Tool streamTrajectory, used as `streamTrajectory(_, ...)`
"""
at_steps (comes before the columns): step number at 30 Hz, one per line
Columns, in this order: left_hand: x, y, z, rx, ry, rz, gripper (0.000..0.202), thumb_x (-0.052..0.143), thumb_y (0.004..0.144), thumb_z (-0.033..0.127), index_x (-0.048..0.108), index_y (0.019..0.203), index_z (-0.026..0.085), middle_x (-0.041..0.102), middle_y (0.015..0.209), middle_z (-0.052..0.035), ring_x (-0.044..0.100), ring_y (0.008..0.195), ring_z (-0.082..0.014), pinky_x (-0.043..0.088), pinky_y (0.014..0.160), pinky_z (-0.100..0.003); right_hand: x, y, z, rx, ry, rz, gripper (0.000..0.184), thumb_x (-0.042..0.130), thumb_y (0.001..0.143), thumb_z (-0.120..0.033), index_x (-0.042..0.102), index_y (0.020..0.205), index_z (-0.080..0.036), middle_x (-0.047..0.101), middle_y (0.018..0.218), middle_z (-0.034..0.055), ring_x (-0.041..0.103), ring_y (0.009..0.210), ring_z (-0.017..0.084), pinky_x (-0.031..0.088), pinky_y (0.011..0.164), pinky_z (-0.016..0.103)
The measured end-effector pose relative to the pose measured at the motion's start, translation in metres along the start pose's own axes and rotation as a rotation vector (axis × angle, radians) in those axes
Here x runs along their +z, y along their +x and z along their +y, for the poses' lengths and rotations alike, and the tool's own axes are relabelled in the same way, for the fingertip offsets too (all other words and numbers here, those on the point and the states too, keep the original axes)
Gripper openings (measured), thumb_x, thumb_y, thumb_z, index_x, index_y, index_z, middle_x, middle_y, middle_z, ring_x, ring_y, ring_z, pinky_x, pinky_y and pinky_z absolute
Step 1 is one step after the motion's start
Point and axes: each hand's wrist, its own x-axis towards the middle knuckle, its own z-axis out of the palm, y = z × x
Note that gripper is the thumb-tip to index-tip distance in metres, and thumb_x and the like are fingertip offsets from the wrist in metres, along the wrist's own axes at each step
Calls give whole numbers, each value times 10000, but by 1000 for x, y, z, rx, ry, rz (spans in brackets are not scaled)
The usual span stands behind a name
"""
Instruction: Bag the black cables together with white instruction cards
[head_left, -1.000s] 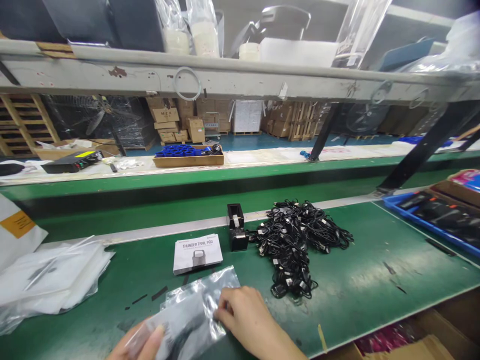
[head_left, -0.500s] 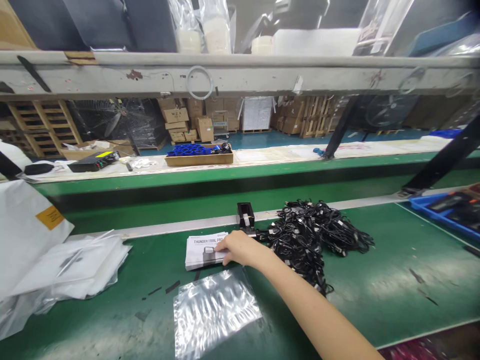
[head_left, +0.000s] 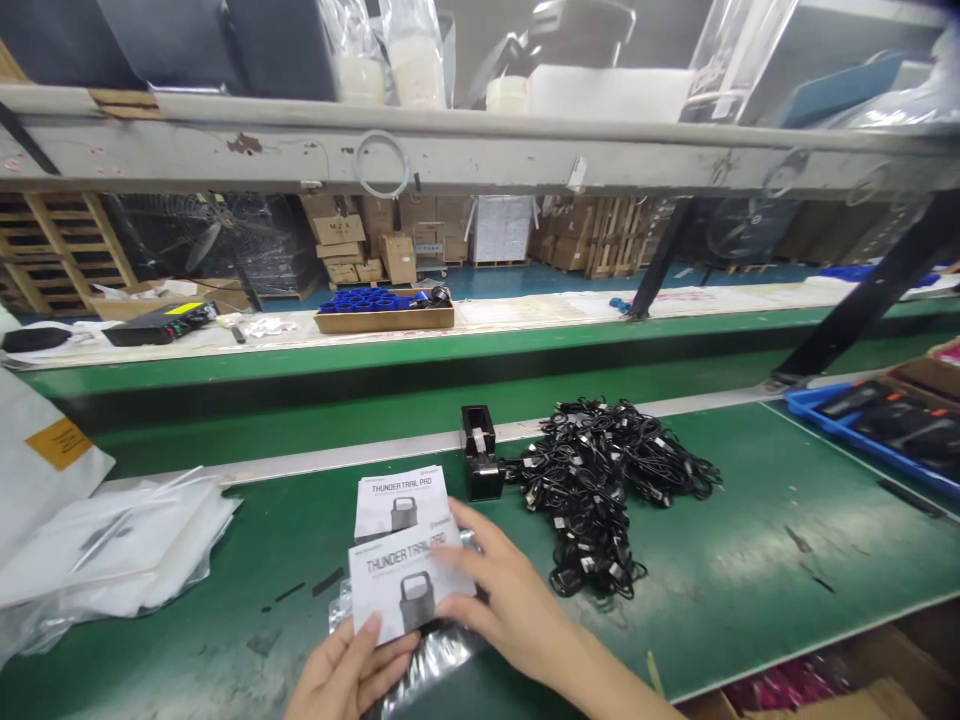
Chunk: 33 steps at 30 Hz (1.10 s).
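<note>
A printed manual point(head_left: 401, 570) reading THUNDER TRAIL PRO is held up between both hands. My left hand point(head_left: 356, 665) pinches its lower edge, thumb on the front. At its right side, my right hand point(head_left: 502, 600) grips the booklet with the thumb low and fingers across the cover. Just behind it lies the stack of matching manuals point(head_left: 397, 492). Beneath the hands, a clear plastic bag point(head_left: 427, 665) rests on the green work surface, partly covered. A black tape dispenser point(head_left: 480, 450) stands right of the stack.
A heap of black cables point(head_left: 600, 480) lies to the right. White sheets in plastic bags point(head_left: 127, 540) sit at left. A blue tray point(head_left: 885, 440) of black items is far right. Behind, a cardboard tray point(head_left: 382, 318) holds blue parts on a ledge.
My right hand has lifted a manual off the stack and brought it nearer. My left hand has come into view and holds it too. The camera view has shifted slightly right.
</note>
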Motion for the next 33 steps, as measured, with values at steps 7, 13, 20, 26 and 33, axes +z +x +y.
streamTrajectory(7,30,15,-31,283,499,-83,597,520,633,665,592,944,161,661,630,-13,586,569,-150,474,573,-261,-12,-38,43,602,519,219,279,551,739,-284,468,978,-166,623,799,31,592,726,187,455,596,271)
streamTrajectory(13,19,18,-24,515,1302,11,276,472,741,496,580,795,248,549,580,47,494,477,-134,381,525,-252,-34,-65,46,635,346,279,174,533,764,-347,499,735,-180,578,665,-9,541,640,159,402,558,239)
streamTrajectory(20,43,17,-24,535,1512,80,187,583,718,401,545,652,230,520,712,28,560,692,-175,377,596,-264,-25,-74,48,637,536,312,222,538,766,-381,520,779,-160,625,754,37,583,743,205,449,628,275)
streamTrajectory(26,41,17,-30,553,1473,36,294,397,829,413,553,645,245,523,739,29,557,665,-151,377,608,-266,-20,-76,47,658,673,375,281,581,733,-423,554,815,-157,655,773,50,610,772,234,474,652,309)
streamTrajectory(33,33,15,-34,709,1432,18,396,295,859,438,552,637,236,497,669,23,524,562,-129,386,561,-247,-3,-66,38,647,654,504,311,578,717,-449,561,799,-149,655,773,61,592,737,218,462,628,291)
